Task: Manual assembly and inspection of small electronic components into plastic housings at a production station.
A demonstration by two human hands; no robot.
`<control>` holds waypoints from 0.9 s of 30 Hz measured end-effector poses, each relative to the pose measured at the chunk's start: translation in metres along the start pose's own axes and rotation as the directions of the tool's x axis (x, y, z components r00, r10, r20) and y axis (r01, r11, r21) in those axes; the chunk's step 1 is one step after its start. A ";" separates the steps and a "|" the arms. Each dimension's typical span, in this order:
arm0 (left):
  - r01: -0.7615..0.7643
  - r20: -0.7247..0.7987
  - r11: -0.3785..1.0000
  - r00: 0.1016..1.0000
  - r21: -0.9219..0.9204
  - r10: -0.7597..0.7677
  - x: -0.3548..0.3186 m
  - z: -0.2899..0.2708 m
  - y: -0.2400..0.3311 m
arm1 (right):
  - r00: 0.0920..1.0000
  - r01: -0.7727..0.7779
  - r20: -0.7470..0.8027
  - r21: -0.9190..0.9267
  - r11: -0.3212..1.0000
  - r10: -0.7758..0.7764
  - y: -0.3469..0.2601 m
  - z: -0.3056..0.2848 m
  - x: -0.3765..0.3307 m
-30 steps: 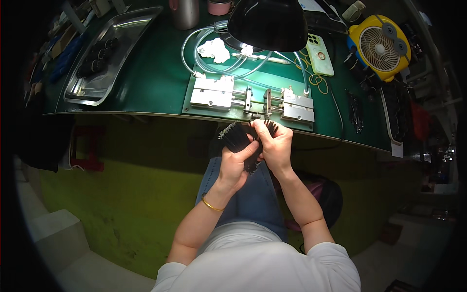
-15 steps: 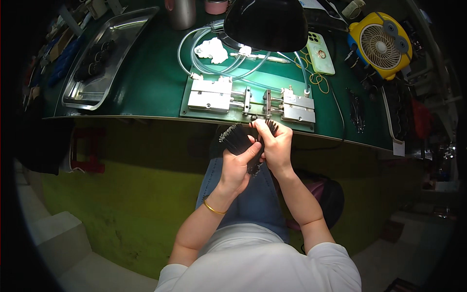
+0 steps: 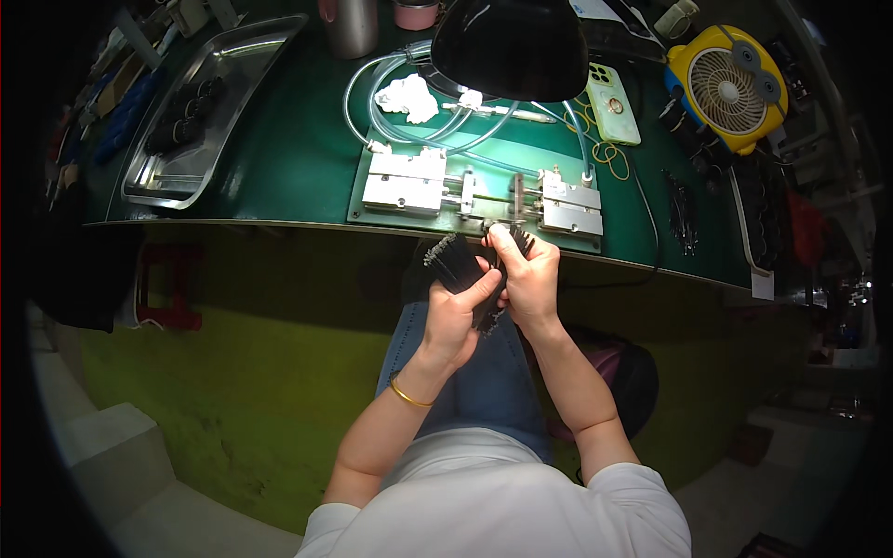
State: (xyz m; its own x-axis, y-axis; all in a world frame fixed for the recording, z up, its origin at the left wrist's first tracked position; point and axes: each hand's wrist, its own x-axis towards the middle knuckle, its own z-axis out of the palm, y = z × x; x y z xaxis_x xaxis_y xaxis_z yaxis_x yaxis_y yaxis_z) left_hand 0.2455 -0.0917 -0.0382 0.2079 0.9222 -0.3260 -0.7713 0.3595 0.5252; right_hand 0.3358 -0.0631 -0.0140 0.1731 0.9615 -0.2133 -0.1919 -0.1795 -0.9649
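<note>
My left hand [image 3: 456,316] is closed round a thick bundle of thin black wire-like strands [image 3: 456,262] with pale ends. Close beside it, my right hand [image 3: 527,284] is closed too, with thumb and forefinger pinched at the table's front edge and more black strands poking out past its fingers. What sits in that pinch is too small to make out. Just beyond the fingertips stands a metal clamping fixture: a left silver block [image 3: 406,181] and a right silver block [image 3: 571,206], with rods and upright jaws facing each other across a gap.
Clear hoses [image 3: 372,112] loop behind the fixture, under a black lamp shade [image 3: 510,46]. A steel tray [image 3: 209,139] with black coils lies left. To the right are a phone [image 3: 611,104], a yellow fan [image 3: 728,88] and loose black strands [image 3: 682,214].
The fixture's jaws have moved apart, and the left one looks blurred. My right fingertips have shifted slightly toward the fixture. The left hand keeps its hold on the bundle.
</note>
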 end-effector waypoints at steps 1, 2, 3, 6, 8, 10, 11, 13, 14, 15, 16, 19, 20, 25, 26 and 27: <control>0.014 -0.006 1.000 1.000 -0.009 -0.014 0.000 0.000 0.001 | 0.999 0.018 0.029 -0.017 1.000 -0.017 0.000 -0.001 -0.002; 0.012 -0.005 1.000 1.000 -0.009 -0.012 -0.001 0.000 0.001 | 0.998 0.036 0.057 -0.033 0.999 -0.034 -0.001 -0.002 -0.004; -0.005 0.009 1.000 1.000 -0.001 0.005 -0.002 -0.002 0.002 | 0.995 0.053 0.085 -0.048 0.997 -0.048 -0.001 -0.003 -0.005; -0.037 0.038 0.999 0.999 0.013 0.036 -0.005 -0.003 0.003 | 0.995 0.077 0.068 -0.056 0.995 -0.073 0.000 0.001 -0.008; -0.009 0.001 1.000 1.000 0.013 0.008 -0.008 -0.001 0.005 | 0.995 0.087 0.058 -0.060 0.994 -0.084 -0.001 0.002 -0.009; 0.008 -0.019 1.000 1.000 0.012 -0.008 -0.009 -0.002 0.006 | 0.994 0.081 0.073 -0.037 0.996 -0.078 -0.004 0.001 -0.012; 0.009 -0.005 1.000 1.000 0.013 -0.009 -0.008 -0.003 0.006 | 0.994 0.078 0.080 -0.025 0.997 -0.075 -0.005 0.001 -0.012; 0.013 0.023 1.000 1.000 0.014 -0.013 -0.007 -0.004 0.006 | 0.995 0.081 0.057 -0.048 0.996 -0.079 -0.003 0.002 -0.010; 0.016 0.022 1.000 1.000 0.014 -0.016 -0.006 -0.004 0.006 | 0.996 0.087 0.036 -0.070 0.994 -0.084 -0.002 0.003 -0.009; 0.006 0.015 1.000 1.000 0.026 -0.006 -0.006 -0.004 0.005 | 0.996 0.091 0.015 -0.093 0.992 -0.090 -0.002 0.003 -0.007; -0.003 0.008 0.999 1.000 0.039 0.003 -0.005 -0.004 0.004 | 0.996 0.089 0.012 -0.092 0.992 -0.088 -0.001 0.003 -0.006; -0.013 0.009 0.998 1.000 0.054 0.013 -0.004 -0.004 0.003 | 0.997 0.078 -0.012 -0.069 0.995 -0.079 0.001 0.004 -0.005; -0.018 0.018 0.998 1.000 0.056 0.017 -0.004 -0.004 0.003 | 0.997 0.075 -0.014 -0.069 0.995 -0.076 0.002 0.003 -0.004; -0.033 0.027 0.996 0.999 0.078 0.031 -0.003 -0.005 0.003 | 0.999 0.045 0.011 -0.070 0.997 -0.044 0.004 -0.002 -0.001; -0.030 0.026 0.997 0.999 0.078 0.028 -0.003 -0.004 0.003 | 0.999 0.036 0.005 -0.062 0.997 -0.035 0.004 -0.001 0.000; -0.027 0.026 0.996 0.999 0.090 0.025 -0.002 -0.003 0.003 | 1.000 0.027 -0.001 -0.053 0.998 -0.027 0.004 -0.001 0.001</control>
State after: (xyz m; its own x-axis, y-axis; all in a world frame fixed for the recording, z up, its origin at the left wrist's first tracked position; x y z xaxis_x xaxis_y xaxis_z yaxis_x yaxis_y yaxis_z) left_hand 0.2406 -0.0929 -0.0385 0.2040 0.9343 -0.2924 -0.7194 0.3457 0.6025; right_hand 0.3363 -0.0632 -0.0184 0.1793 0.9659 -0.1869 -0.1351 -0.1640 -0.9772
